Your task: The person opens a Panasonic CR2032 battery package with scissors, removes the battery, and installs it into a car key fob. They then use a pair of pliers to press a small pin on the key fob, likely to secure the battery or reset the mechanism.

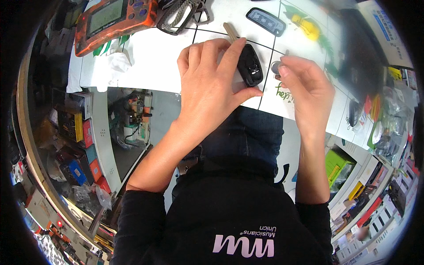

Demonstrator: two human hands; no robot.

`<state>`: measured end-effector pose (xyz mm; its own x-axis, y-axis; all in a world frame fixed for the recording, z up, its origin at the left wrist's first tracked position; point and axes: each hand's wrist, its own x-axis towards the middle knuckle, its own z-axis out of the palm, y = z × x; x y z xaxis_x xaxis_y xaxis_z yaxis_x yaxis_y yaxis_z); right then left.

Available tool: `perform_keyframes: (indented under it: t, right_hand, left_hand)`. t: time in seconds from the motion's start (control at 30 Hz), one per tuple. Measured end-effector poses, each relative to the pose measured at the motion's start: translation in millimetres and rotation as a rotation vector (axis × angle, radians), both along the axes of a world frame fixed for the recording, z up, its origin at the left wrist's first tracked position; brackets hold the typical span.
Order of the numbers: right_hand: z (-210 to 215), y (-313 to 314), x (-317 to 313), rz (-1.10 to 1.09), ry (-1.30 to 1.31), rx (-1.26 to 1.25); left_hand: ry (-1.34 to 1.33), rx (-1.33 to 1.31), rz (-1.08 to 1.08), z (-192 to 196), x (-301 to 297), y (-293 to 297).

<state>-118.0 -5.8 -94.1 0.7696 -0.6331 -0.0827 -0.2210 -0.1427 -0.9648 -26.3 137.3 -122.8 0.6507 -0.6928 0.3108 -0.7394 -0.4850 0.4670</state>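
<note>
A black key fob shell lies on the white table, its hollow inside facing up. My left hand steadies it, the index finger along its upper left edge and the thumb by its lower end. To the right, my right hand pinches a small round silvery piece that looks like a coin cell, apart from the shell. Whether a circuit board is attached to it I cannot tell. Beyond the left fingers lies a thin brownish strip, partly hidden. A dark fob with grey buttons rests farther back.
At the far left stands an orange handheld device with a screen. Black key-ring-like straps lie beside it. Another dark fob sits at the right table edge, near plastic bags. Shelves with boxes flank both sides below.
</note>
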Motion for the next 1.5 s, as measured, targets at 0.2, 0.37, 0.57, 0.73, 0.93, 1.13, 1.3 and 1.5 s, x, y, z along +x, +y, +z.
perform_keyframes:
  t: [0.2, 0.37, 0.57, 0.73, 0.93, 1.13, 1.3, 1.5]
  right_hand:
    - [-4, 1, 6, 0.071, 0.020, -0.054]
    - [3, -3, 8, 0.253, 0.105, -0.215]
    - [3, -11, 20, 0.370, 0.154, -0.225]
    - [8, -19, 27, 0.511, 0.228, -0.263]
    - [12, -12, 27, 0.507, 0.239, -0.299]
    - [14, -10, 27, 0.520, 0.235, -0.391]
    - [18, -9, 28, 0.526, 0.251, -0.474]
    - [21, -13, 31, 0.600, 0.281, -0.447]
  left_hand:
    - [0.049, -0.034, -0.052, 4, 0, 13]
    - [0.056, -0.068, -0.047, 1, -3, 8]
    - [0.138, -0.111, -0.097, -3, 2, 10]
    - [0.190, -0.067, -0.084, -4, 4, 13]
    - [0.192, -0.095, -0.083, -4, 3, 13]
    - [0.170, -0.117, -0.105, -5, 4, 13]
    - [0.158, -0.106, -0.103, -6, 3, 13]
    - [0.168, -0.100, -0.096, -5, 3, 13]
